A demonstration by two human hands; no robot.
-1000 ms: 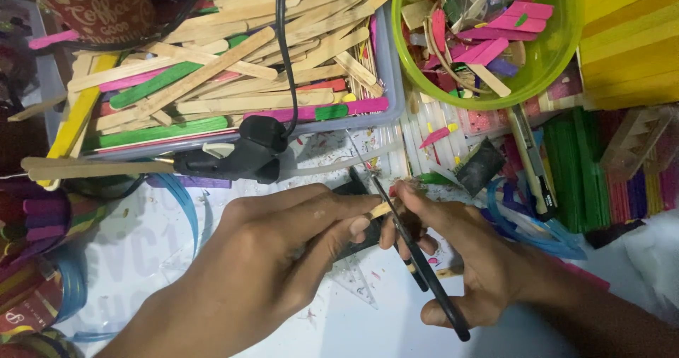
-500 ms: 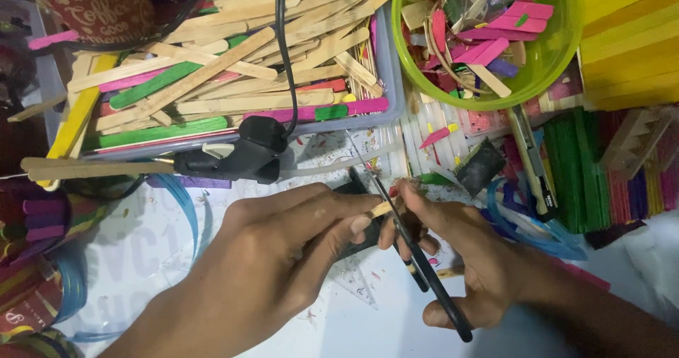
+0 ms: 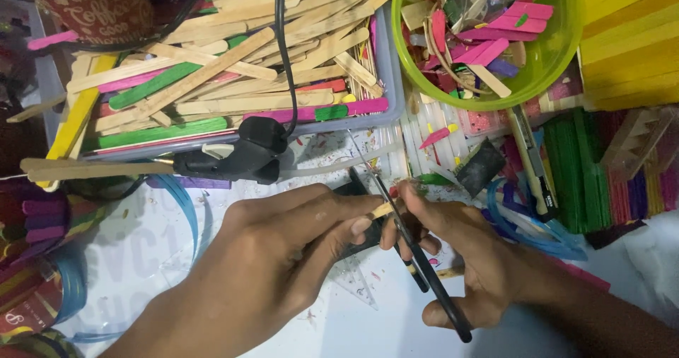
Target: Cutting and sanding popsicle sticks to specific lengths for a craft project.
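Note:
My left hand (image 3: 283, 248) pinches a small pale piece of craft stick (image 3: 382, 209) between thumb and forefinger at the middle of the view. My right hand (image 3: 470, 262) grips black-handled scissors (image 3: 417, 259), whose thin blades point up and left past the stick piece. The two hands touch around the piece above a white work surface (image 3: 368, 326). A black glue gun (image 3: 233, 156) lies just above my left hand, its cord running up over the tray.
A grey tray (image 3: 391, 82) of plain and coloured craft sticks fills the top left. A green bowl (image 3: 559, 54) of coloured scraps stands top right. Yellow sticks (image 3: 629, 39) and green sticks (image 3: 573, 174) are stacked at right. A patterned cup (image 3: 92, 4) sits top left.
Both hands stay in place around the stick piece; the scissors shifted only slightly.

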